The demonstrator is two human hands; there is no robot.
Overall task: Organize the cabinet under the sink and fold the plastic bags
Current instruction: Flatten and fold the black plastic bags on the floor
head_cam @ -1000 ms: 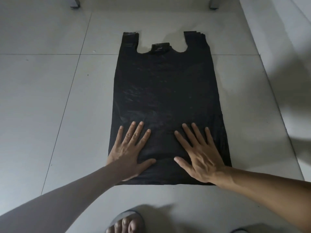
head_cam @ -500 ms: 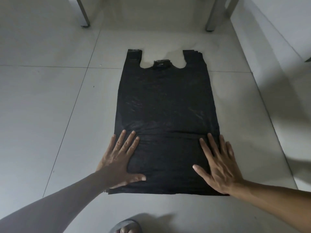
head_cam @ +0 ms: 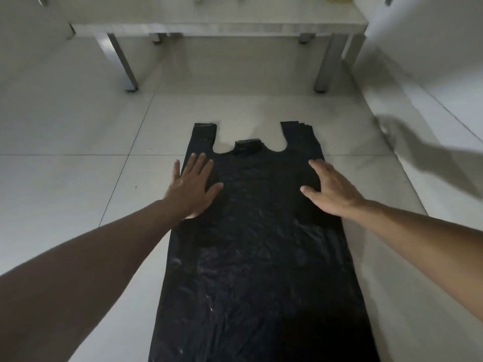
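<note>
The left hand (head_cam: 192, 188) and right hand (head_cam: 330, 190) are pressing flat, fingers released, on the black plastic handled bag (head_cam: 258, 257); sliding palms risk wrinkling it.

Pale tiled floor (head_cam: 78, 121), dark grout lines. Metal-legged table (head_cam: 219, 27) along its far edge, white wall (head_cam: 431, 56) right.

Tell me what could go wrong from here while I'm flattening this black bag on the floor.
1. Both palms, left hand and right hand, press near the black plastic bag's side edges, so the crinkled middle could keep trapped air and fold unevenly.
2. On the smooth tile floor, the thin bag might slide or skew.
3. The handle loops lie unpressed and may curl.
</note>
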